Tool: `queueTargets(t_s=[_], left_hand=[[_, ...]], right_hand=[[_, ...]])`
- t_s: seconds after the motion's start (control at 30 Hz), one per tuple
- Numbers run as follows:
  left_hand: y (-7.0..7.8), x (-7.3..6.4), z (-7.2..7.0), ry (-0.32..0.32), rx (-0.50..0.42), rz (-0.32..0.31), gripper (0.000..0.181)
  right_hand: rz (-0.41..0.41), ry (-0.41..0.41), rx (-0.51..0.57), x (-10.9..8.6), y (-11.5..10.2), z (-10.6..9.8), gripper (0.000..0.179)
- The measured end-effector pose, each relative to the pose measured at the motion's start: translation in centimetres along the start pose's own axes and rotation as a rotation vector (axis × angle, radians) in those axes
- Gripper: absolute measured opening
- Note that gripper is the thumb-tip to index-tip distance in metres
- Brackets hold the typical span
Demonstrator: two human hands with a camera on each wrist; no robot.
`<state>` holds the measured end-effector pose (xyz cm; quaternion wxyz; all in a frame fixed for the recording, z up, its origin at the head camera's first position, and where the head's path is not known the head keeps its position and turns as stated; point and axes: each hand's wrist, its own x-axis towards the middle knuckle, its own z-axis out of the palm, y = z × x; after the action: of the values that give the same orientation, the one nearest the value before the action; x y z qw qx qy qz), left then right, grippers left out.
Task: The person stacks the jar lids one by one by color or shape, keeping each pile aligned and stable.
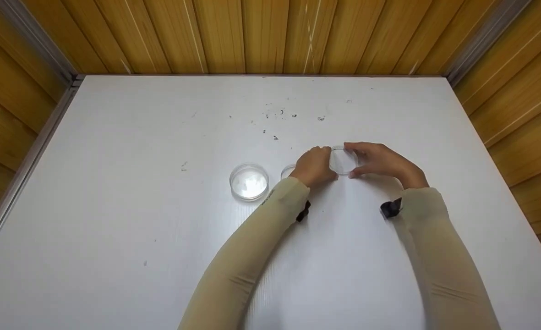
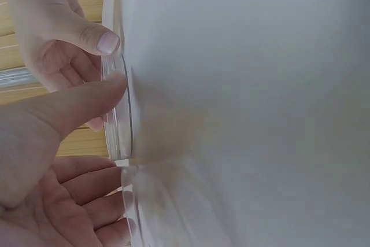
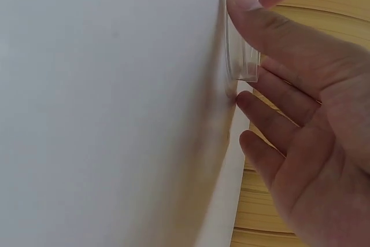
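A clear round petri dish [image 1: 343,161] is between the two hands, right of the table's middle. My left hand [image 1: 315,167] holds its left edge, the thumb on the near rim in the left wrist view. From the right, my right hand [image 1: 380,160] grips the same petri dish [image 3: 245,39] between thumb and fingers. A second petri dish [image 1: 287,171] is mostly hidden behind the left hand; its edge [image 2: 132,206] shows beside the left fingers in the left wrist view. Farther left, a third petri dish [image 1: 248,182] sits on the table.
The white table [image 1: 114,206] carries small dark marks near its back half. Wood-slat walls [image 1: 261,36] stand behind it and at both sides, with metal rails [image 1: 23,160] along the left edge.
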<state>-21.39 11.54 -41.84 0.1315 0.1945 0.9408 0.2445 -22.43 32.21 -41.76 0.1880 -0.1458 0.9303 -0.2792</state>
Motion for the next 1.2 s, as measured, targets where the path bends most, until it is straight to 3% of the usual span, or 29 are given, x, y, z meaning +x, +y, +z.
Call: queueTargets(t_s=[0.2, 0.57, 1.03, 1.2], left_hand=[[0.1, -0.2, -0.6, 0.012, -0.006, -0.007, 0.05], [0.4, -0.7, -2.5, 0.014, -0.006, -0.034, 0.056], [-0.3, -1.9, -4.2, 0.014, -0.028, -0.005, 0.067], [-1.1, -2.5, -4.5, 0.018, -0.005, 0.024, 0.061]], right_hand=[[0.014, 0.021, 0.038, -0.2, -0.6, -0.1, 0.083], [-0.037, 0.047, 0.034, -0.2, -2.2, -0.8, 0.084], [-0.139, 0.053, -0.006, 0.0, -3.7, -1.0, 0.084], [-0.165, 0.03, -0.014, 0.3, -4.3, -0.7, 0.083]])
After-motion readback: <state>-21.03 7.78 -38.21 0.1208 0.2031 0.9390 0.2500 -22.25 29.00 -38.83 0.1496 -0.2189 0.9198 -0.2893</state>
